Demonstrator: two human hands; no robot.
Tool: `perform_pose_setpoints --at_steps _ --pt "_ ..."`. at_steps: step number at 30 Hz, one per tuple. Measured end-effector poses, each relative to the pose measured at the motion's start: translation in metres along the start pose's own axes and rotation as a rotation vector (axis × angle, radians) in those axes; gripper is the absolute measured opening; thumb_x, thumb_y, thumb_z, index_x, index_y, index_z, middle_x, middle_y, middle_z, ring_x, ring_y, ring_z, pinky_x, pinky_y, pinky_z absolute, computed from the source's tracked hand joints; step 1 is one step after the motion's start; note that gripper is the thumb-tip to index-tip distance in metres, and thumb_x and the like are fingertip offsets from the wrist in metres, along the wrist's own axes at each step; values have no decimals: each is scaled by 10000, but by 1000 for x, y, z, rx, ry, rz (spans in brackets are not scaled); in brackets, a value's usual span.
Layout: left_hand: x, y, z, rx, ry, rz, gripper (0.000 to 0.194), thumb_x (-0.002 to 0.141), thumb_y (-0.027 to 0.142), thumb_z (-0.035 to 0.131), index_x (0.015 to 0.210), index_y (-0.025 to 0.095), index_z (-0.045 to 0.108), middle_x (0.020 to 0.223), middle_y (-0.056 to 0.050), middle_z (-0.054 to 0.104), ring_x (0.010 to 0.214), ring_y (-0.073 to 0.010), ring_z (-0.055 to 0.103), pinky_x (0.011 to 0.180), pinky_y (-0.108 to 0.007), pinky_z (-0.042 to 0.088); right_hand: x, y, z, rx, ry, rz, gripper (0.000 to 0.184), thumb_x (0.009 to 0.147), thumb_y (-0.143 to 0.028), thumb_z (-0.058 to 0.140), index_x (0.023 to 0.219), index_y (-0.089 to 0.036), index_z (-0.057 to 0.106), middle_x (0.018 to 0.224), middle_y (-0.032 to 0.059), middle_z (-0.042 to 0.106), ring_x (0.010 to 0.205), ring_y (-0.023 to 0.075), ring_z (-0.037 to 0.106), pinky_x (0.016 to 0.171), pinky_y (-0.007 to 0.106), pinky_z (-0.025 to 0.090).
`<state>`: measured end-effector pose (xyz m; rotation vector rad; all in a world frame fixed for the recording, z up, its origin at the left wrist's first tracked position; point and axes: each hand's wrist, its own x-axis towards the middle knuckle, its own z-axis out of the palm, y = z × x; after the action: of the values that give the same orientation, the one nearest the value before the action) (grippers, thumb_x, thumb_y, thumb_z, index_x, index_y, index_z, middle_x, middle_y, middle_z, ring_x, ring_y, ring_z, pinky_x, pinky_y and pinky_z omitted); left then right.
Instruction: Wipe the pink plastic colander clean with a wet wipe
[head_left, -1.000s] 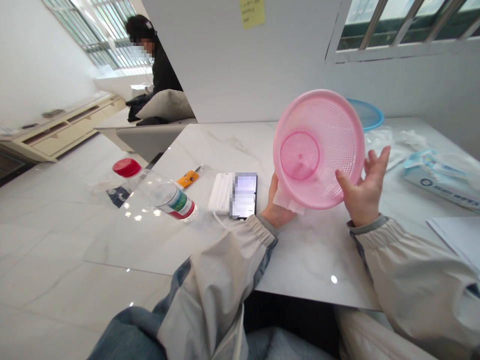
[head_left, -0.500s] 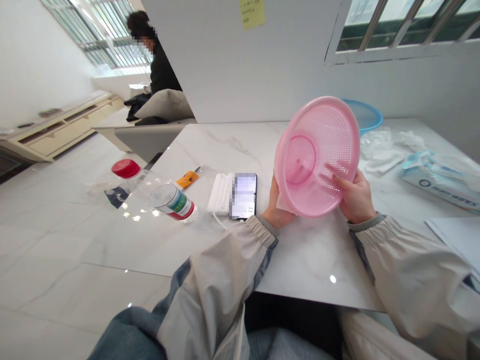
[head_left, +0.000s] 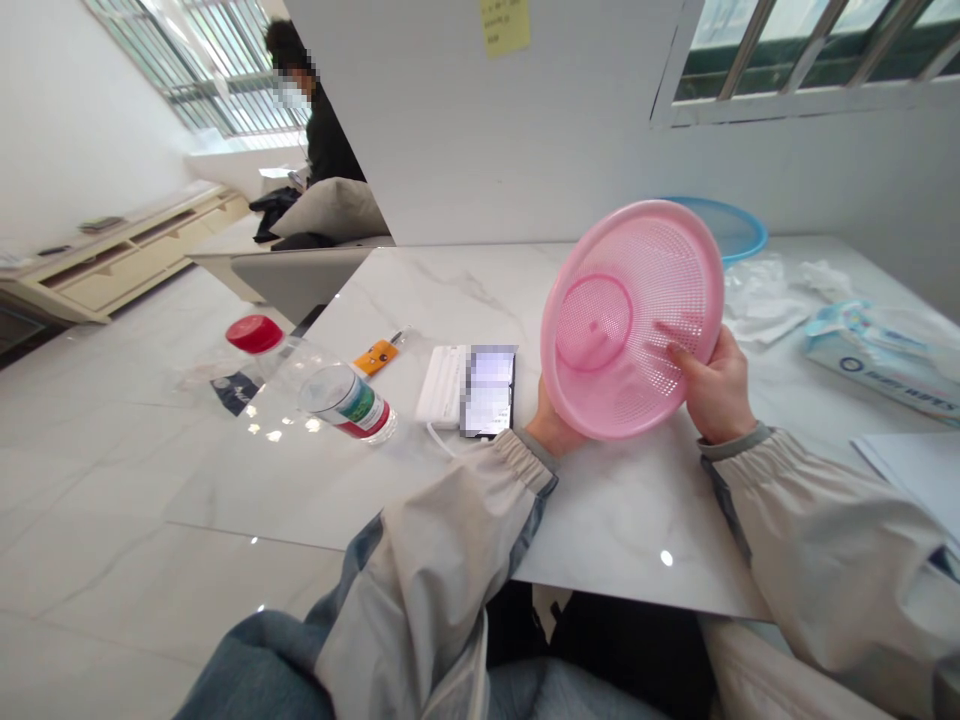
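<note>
Both my hands hold a pink plastic mesh colander (head_left: 630, 320) in the air above the white marble table (head_left: 622, 510), its round foot ring facing me and tilted up. My left hand (head_left: 553, 425) supports the lower left rim, mostly hidden behind the colander. My right hand (head_left: 716, 390) grips the right side, with its thumb and fingers pressed to the mesh. A white wipe seen earlier near my left hand does not show now. A phone with a blurred screen (head_left: 489, 392) lies just left of my left hand.
A folded white face mask (head_left: 442, 385) and an orange item (head_left: 375, 357) lie nearby. A plastic bottle (head_left: 345, 402) with a red cap lies on its side. Behind stand a blue basin (head_left: 720, 225) and a wipes pack (head_left: 881, 360). A seated person (head_left: 326, 135) is further back.
The colander has turned slightly, its foot ring now more toward me and its rim lower at left. My right hand has shifted a little right, and the white wipe no longer shows.
</note>
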<state>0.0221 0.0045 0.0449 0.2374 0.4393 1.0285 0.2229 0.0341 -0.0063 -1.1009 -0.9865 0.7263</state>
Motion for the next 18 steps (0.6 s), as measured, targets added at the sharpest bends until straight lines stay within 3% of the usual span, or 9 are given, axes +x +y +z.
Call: perform_pose_setpoints --at_steps 6,14,18 --pt "8 -4 -8 -12 -149 61 516 956 516 661 1341 180 733 1574 -116 644 1601 -384 447 1335 -570 370 11 -2 -12 -114 -15 -39 448 765 -277 898 1173 -282 713 1222 42 820 1144 276 790 982 502 702" --pt "19 -8 -20 40 -118 175 644 985 639 546 1425 187 682 1708 -106 501 1634 -362 392 1341 -529 339 12 -4 -11 -5 -41 -27 456 747 -260 905 1134 -273 665 1200 39 827 1046 255 823 880 445 735" --pt "19 -8 -23 65 -164 170 693 1020 656 463 1496 182 636 1692 -108 522 1635 -357 394 1342 -549 322 11 -7 -9 13 4 -74 439 741 -239 904 1107 -261 663 1172 49 832 1069 260 822 867 419 735"
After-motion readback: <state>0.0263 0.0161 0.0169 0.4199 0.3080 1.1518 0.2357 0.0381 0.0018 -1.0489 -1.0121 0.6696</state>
